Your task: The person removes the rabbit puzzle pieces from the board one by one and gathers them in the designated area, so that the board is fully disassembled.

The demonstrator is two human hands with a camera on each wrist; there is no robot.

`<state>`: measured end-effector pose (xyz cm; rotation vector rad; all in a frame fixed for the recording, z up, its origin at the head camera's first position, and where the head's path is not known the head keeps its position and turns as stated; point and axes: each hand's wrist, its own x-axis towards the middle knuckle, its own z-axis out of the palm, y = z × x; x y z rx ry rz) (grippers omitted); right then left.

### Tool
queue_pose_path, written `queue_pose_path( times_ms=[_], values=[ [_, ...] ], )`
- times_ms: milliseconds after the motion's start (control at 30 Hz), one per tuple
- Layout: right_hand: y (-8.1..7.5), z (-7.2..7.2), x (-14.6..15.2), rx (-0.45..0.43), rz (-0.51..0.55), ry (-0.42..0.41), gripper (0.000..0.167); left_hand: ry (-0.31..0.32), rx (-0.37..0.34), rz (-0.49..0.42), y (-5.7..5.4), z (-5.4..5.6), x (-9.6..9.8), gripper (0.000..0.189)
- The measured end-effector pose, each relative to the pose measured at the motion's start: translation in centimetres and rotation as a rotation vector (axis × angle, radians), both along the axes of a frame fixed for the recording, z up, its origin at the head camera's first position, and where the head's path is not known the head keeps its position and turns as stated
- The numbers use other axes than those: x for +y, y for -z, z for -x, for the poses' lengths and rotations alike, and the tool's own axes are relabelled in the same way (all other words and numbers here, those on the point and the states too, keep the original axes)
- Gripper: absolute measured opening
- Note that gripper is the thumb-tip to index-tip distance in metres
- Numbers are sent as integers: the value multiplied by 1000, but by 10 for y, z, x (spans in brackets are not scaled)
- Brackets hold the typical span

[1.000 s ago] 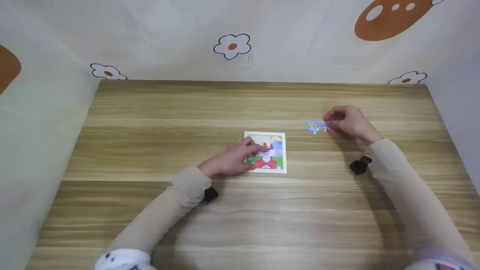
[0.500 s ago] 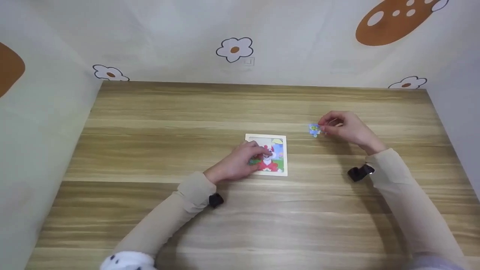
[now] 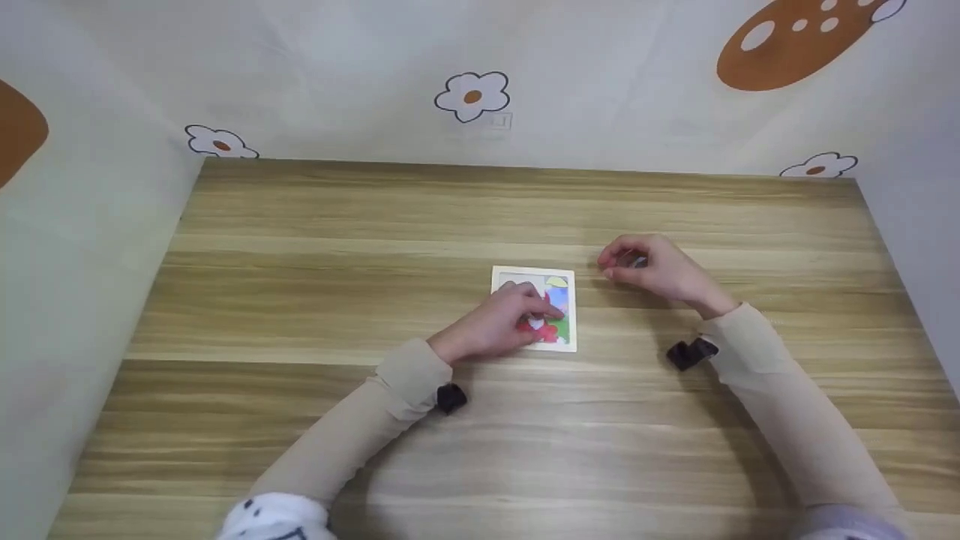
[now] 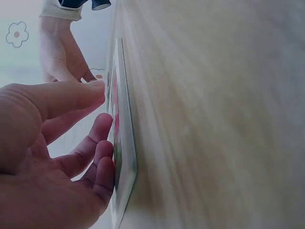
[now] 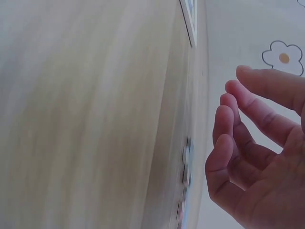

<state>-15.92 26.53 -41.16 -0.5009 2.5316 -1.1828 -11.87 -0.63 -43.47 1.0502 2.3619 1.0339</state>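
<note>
A square jigsaw puzzle (image 3: 570,330) in a pale frame lies on the table, showing a red and white cartoon figure on green and blue. My left hand (image 3: 501,319) rests over it with bent fingers; in the left wrist view the fingertips (image 4: 106,171) touch its face. To the right of the frame, my right hand (image 3: 652,266) hovers above the table, fingers loosely bent and nothing between them in the right wrist view. Loose puzzle pieces (image 5: 186,164) lie on the table below that hand, which mostly hides them in the head view.
The wood-grain table (image 3: 315,247) is bounded by a pale wall (image 3: 337,82) with flower prints at the back and by side walls. Both wrists carry small black cameras, (image 3: 451,398) being on the left one.
My right hand has moved left, from the loose pieces toward the frame. My left hand has slid slightly right over the puzzle, covering more of the figure.
</note>
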Motion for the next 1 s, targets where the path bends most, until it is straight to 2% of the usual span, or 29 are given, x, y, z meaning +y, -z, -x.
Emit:
queue_pose_path(
  times_ms=[133, 500, 867, 1000],
  values=[
    [2, -1, -13, 2, 13, -21, 17, -2, -12, 1, 1, 2, 0, 34],
    [7, -1, -42, -18, -44, -65, 19, -11, -18, -17, 5, 6, 0, 36],
    [6, -3, -46, -48, -42, -91, 20, -10, -55, -7, 5, 7, -1, 39],
    [6, -3, -47, -17, -44, -112, 20, -9, -60, -15, 5, 7, -2, 38]
  ],
)
